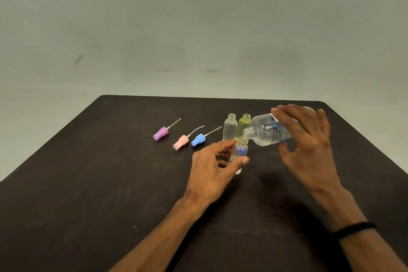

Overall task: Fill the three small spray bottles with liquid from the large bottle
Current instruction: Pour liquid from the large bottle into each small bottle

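My right hand [309, 139] grips the large clear bottle [267, 131], tipped on its side with its open mouth over the neck of a small bluish bottle [240, 150]. My left hand [216, 161] holds that small bottle upright on the table between thumb and fingers. Just behind stand two more small open bottles, a clear one [230, 127] and a yellow one [244, 125], both upright.
Three spray caps with dip tubes lie on the dark table [88, 183] left of the bottles: purple [161, 133], pink [181, 142] and blue [198, 139]. A pale wall rises behind the table's far edge.
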### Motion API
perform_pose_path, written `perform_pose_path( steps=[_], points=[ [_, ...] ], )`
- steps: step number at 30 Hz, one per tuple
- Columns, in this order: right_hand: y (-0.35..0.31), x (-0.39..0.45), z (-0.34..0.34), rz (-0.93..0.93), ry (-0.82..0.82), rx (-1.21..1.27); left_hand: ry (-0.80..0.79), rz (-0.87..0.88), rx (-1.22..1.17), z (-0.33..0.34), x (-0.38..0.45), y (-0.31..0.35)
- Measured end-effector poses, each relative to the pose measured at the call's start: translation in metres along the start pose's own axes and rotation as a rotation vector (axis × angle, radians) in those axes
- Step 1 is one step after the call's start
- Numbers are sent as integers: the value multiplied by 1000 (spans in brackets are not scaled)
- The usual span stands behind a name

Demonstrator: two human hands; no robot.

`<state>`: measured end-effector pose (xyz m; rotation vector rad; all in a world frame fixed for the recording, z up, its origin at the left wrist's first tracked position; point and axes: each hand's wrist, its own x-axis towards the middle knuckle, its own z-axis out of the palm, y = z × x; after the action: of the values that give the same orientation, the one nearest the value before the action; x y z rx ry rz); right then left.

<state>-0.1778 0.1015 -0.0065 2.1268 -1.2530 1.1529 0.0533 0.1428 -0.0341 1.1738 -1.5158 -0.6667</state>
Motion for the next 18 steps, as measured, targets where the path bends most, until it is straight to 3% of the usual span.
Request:
perform_pose_path(
  steps=[18],
  points=[
    [1, 0, 0, -6, 1, -5, -7, -12, -7, 1, 1, -3]
  ],
)
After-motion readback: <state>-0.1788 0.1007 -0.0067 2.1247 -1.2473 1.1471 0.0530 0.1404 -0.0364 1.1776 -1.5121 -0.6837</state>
